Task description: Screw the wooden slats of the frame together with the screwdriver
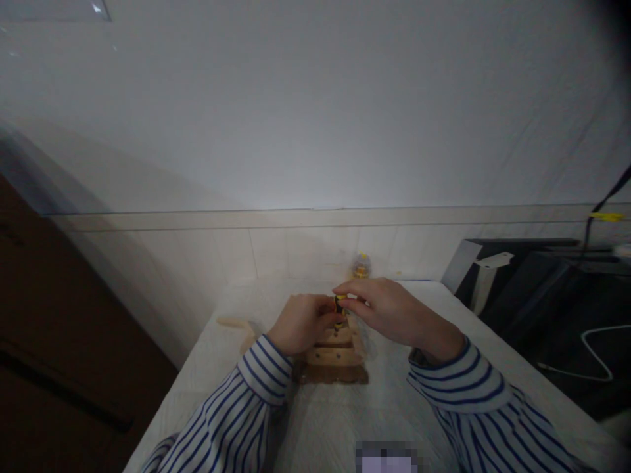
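Both hands meet over a small wooden slatted piece point(335, 357) on the table. Between my fingers stands a small black-and-yellow object point(340, 306), too small to name. My left hand point(303, 322) pinches it from the left side, thumb and fingers closed about it. From the right, my right hand point(387, 309) has its thumb and fingertips on the object's yellow top. Beneath my hands, the wooden piece shows light slats with dark round spots and a darker brown front edge. My hands hide part of its far end.
Left of my left hand lies a pale wooden part point(239, 325). A clear container with yellow contents point(361, 265) stands by the wall. The white-covered table point(345, 427) meets this wall. Dark flat panels and a white cable point(586, 336) are at the right, brown furniture at the left.
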`<state>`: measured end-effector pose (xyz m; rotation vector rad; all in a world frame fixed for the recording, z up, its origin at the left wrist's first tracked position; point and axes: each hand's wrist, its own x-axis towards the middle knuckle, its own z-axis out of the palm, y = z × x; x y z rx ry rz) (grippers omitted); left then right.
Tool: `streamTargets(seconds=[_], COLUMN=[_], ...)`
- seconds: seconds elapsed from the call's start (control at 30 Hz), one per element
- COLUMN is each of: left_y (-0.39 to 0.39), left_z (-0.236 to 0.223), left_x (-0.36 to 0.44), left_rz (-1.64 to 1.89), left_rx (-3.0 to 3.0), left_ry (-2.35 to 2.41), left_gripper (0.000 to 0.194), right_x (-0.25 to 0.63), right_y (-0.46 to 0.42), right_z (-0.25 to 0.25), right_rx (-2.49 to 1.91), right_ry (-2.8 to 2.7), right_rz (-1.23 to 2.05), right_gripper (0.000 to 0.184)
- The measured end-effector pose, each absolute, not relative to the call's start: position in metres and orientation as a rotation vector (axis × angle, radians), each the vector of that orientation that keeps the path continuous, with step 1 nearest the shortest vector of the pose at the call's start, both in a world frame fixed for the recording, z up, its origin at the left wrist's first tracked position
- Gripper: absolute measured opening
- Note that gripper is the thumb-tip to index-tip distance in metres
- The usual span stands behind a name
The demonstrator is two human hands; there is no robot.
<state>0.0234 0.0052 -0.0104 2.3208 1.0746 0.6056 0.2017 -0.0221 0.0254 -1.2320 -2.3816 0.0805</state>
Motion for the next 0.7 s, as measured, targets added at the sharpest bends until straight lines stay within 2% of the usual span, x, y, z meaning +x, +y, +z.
streamTargets(seconds=[0.7], left_y=[0.0028], left_z=[-0.0079], left_x=[0.0253], left_rz=[0.623], left_rx=[2.344], left_ry=[1.127], left_gripper=[0.024], right_x=[0.1992], right_y=[-0.0247], right_z=[0.0274], right_rx=[-1.254], right_ry=[-2.376], right_rz=[-0.015], right_gripper=[0.021])
